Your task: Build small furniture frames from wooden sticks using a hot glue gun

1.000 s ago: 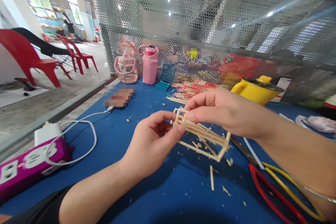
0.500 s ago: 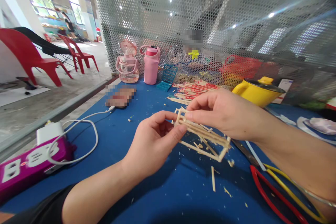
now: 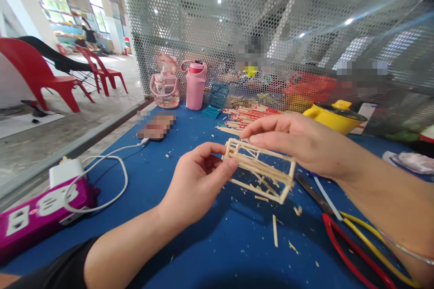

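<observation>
A small box-shaped frame of thin wooden sticks point(image 3: 266, 172) is held tilted above the blue tabletop. My left hand point(image 3: 200, 183) pinches its left end, thumb in front and fingers behind. Over the upper bar hovers my right hand point(image 3: 288, 137), its fingers stretched and the thumb a little apart from them. Whether its thumb touches the bar, I cannot tell. Beneath the frame lie short stick pieces and crumbs, with one loose stick point(image 3: 275, 231) nearer to me. Scissors point(image 3: 334, 216) with red and yellow handles lie by my right forearm.
Red-marked sticks point(image 3: 242, 119) are heaped behind my hands. Farther back stand a clear pink bottle point(image 3: 166, 88), a pink flask point(image 3: 195, 90), a blue-green stand point(image 3: 216, 101) and a yellow pot point(image 3: 334, 117). A purple power strip point(image 3: 44, 207) with a white cable is at left. Perforated metal point(image 3: 203, 18) walls the back.
My right hand has shifted slightly right, its fingers coming away from the frame's upper left corner. The frame has tipped a little, showing more of its upper opening. My left hand keeps its grip.
</observation>
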`<state>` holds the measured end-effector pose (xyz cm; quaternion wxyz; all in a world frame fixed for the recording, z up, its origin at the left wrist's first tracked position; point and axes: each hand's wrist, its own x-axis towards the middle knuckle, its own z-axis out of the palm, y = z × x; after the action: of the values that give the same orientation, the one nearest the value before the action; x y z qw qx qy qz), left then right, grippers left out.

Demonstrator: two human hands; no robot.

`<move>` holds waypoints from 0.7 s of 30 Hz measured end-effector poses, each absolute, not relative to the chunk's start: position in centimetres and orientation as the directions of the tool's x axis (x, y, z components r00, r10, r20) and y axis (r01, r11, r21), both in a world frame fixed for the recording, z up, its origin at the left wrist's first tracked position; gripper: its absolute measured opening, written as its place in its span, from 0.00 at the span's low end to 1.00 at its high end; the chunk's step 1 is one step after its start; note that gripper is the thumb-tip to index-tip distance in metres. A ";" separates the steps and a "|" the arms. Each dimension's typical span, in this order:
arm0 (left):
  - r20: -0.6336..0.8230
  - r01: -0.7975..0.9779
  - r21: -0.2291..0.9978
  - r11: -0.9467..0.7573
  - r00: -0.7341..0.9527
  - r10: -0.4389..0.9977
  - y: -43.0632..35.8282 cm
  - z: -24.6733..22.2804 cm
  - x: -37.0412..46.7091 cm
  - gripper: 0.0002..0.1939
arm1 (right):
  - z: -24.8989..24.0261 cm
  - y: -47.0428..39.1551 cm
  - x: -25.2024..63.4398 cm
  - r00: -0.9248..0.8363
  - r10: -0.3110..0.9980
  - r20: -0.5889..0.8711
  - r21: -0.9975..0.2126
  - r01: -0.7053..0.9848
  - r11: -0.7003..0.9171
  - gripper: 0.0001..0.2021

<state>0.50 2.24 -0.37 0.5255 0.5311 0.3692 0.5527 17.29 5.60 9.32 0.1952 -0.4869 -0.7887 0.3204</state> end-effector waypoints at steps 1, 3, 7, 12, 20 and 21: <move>0.196 -0.191 0.966 -0.172 0.112 0.974 2.3 -0.4 0.5 0.11 | 9.2 5.5 17.3 -0.448 0.894 -0.007 -0.696 0.644 0.318 0.12; 0.196 -0.193 0.966 -0.173 0.108 0.975 2.3 -0.4 0.5 0.11 | 9.0 5.3 17.2 -0.448 0.894 -0.026 -0.670 0.672 0.317 0.11; 0.203 -0.194 0.964 -0.180 0.108 0.973 2.2 -0.4 0.5 0.12 | 8.5 5.1 16.6 -0.419 0.908 -0.004 -0.603 0.725 0.332 0.09; 0.194 -0.194 0.966 -0.171 0.106 0.975 2.0 -0.4 0.5 0.12 | 8.4 5.3 16.5 -0.392 0.919 -0.048 -0.608 0.741 0.284 0.09; 0.201 -0.195 0.965 -0.177 0.107 0.974 2.0 -0.5 0.7 0.12 | 8.2 5.5 16.7 -0.396 0.917 -0.046 -0.643 0.715 0.276 0.08; 0.200 -0.197 0.964 -0.177 0.106 0.974 2.0 -0.5 0.7 0.12 | 8.1 5.5 16.7 -0.394 0.918 -0.049 -0.646 0.713 0.272 0.08</move>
<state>0.67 2.01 -0.53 0.5250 0.5268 0.3689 0.5575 16.69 5.48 8.08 0.1706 -0.5235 -0.7789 0.3003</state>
